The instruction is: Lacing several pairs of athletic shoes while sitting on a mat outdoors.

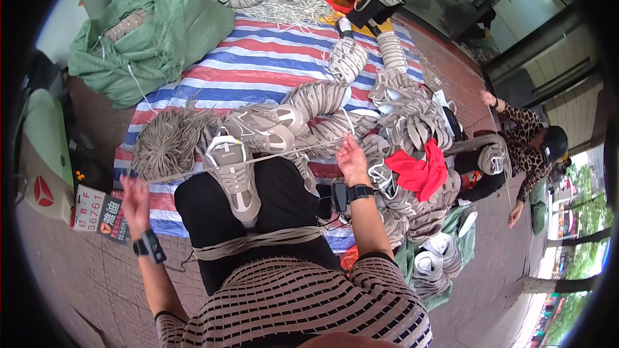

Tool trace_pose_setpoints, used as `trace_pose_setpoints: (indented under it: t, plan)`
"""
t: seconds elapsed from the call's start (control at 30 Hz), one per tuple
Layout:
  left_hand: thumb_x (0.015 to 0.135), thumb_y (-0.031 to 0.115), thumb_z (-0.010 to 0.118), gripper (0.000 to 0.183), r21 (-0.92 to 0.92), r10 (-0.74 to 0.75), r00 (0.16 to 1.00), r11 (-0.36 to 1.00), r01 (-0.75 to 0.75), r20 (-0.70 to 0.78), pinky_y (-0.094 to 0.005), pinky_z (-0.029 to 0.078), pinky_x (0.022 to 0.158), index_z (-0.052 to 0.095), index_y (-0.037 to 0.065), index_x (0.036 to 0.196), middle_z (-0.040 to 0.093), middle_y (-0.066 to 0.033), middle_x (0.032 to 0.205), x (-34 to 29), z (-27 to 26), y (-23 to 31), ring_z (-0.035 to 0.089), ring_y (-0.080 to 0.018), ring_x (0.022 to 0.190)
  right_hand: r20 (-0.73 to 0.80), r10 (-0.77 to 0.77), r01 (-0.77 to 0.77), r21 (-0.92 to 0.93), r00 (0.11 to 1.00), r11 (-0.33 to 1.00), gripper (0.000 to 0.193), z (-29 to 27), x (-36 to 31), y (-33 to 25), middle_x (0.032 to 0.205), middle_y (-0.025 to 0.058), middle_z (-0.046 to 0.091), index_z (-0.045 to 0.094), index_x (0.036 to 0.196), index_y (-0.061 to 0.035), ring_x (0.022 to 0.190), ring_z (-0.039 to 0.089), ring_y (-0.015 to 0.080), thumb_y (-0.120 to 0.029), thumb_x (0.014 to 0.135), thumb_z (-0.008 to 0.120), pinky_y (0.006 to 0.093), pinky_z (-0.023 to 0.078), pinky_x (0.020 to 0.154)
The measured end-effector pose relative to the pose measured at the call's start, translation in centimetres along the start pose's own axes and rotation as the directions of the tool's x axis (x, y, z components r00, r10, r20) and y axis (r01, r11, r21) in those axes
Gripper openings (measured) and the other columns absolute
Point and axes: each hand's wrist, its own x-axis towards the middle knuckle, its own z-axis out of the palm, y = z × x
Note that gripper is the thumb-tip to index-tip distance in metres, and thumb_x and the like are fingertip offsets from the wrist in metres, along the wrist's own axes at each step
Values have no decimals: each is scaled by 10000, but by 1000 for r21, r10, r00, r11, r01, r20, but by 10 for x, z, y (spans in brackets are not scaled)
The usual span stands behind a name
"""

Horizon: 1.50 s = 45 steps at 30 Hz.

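Observation:
A grey-beige sneaker [242, 187] rests on my black-trousered thighs, toe toward me. From its upper eyelets a pale shoelace [284, 153] is drawn out taut to both sides. My left hand [136, 207], far out to the left, has its fingers closed on one end of the lace. My right hand [352, 161] is raised at the right, pinching the other end, palm partly turned up. More loose laces [258, 243] lie across my upper thighs.
A striped tarp [258, 55] carries a bundle of laces [169, 145], rows of sneakers [319, 100] and a red cloth [419, 171]. A green sack [167, 32] lies back left. A scooter [48, 148] stands left. Two people handle shoes, one far back, one at right.

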Motion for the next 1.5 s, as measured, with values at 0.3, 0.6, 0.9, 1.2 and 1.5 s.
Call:
trace_pose_setpoints:
  t: [0.3,0.6,0.9,1.2,1.5]
  plan:
    - [931,61,443,307,-5,226,738,955,-297,-636,-407,437,905,551,74,1218,606,-69,1179,-71,-138,77,577,-201,1023,-183,-21,40,97,983,994,166,-53,-7,-12,586,-46,554,649,892,-102,475,405,90,-256,889,589,241,355,470]
    - [900,46,501,248,-231,-13,903,968,-96,-430,-322,474,803,590,6,1127,644,-85,958,-86,-176,156,600,-193,850,-162,-51,77,160,986,984,196,-39,2,2,838,48,637,617,866,-87,773,611,175,-272,899,566,314,510,699]
    - [910,156,560,179,906,184,981,423,-19,-66,-253,487,691,558,39,1045,629,-57,934,-31,21,-93,606,-141,826,315,-42,195,-472,948,860,161,65,-3,28,794,9,645,624,950,-69,638,529,53,-209,912,555,182,383,502]
    - [824,91,558,75,914,6,991,-387,-123,136,-410,477,621,540,48,883,638,-118,705,-2,71,-173,627,-334,704,919,150,907,-388,365,164,130,174,-45,147,840,87,640,658,930,-30,799,609,231,-110,845,602,309,468,715]
    - [775,23,557,92,932,44,983,-330,-152,176,-444,473,596,512,29,854,611,-171,664,-10,66,-170,608,-378,660,926,245,940,-322,288,110,112,176,-48,170,825,94,594,655,895,-45,797,576,291,-48,800,596,364,456,703]
